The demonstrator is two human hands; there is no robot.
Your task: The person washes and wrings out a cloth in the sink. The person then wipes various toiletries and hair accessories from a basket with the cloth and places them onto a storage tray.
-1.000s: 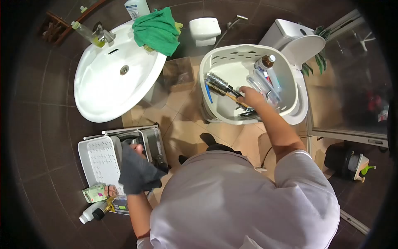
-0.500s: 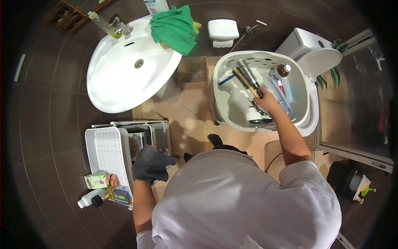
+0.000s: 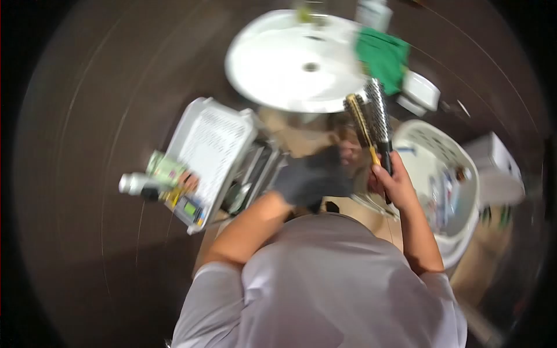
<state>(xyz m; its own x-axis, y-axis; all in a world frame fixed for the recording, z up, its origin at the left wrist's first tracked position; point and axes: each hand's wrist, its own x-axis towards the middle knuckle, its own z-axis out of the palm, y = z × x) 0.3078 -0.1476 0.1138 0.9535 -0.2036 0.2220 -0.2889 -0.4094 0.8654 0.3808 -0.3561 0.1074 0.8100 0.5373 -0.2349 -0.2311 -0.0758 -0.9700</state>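
My right hand (image 3: pixel 392 181) grips the handles of two round hair brushes, one with a silver barrel (image 3: pixel 378 110) and one with a gold barrel and yellow handle (image 3: pixel 361 122). Both brushes point up and away from me. A dark grey cloth (image 3: pixel 313 178) covers my left hand and is smeared by motion. Fingertips (image 3: pixel 348 152) show at its far right edge, close to the brushes. To the right of my right hand stands the pale laundry basket (image 3: pixel 471 168), with bottles and a blue-handled item inside.
A white sink (image 3: pixel 272 64) lies ahead, with a green cloth (image 3: pixel 383 58) on its right rim. On the left, a white perforated tray (image 3: pixel 212 139) holds boxes and bottles at its near end, beside open drawers (image 3: pixel 255 174). The toilet (image 3: pixel 493 159) is at the right.
The view has turned left. My right hand has lifted the two brushes out of the basket, and my left hand with the grey cloth has come in from the drawers towards them.
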